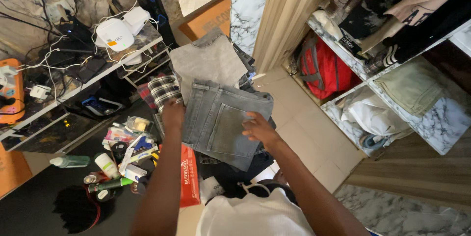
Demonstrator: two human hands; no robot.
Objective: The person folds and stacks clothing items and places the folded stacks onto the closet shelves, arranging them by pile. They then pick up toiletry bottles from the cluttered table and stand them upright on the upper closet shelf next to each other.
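- The folded grey jeans lie on a pile of clothes.
- The left hand grips the jeans' left edge, fingers closed.
- The right hand rests flat on the jeans, fingers open.

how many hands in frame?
2. Left hand grips the left edge of the folded grey jeans; right hand lies flat on them. No other hands visible.

Place: a bedroom at home.
Signs: open shelves full of clothes, a red bag, bottles and creams on the floor.
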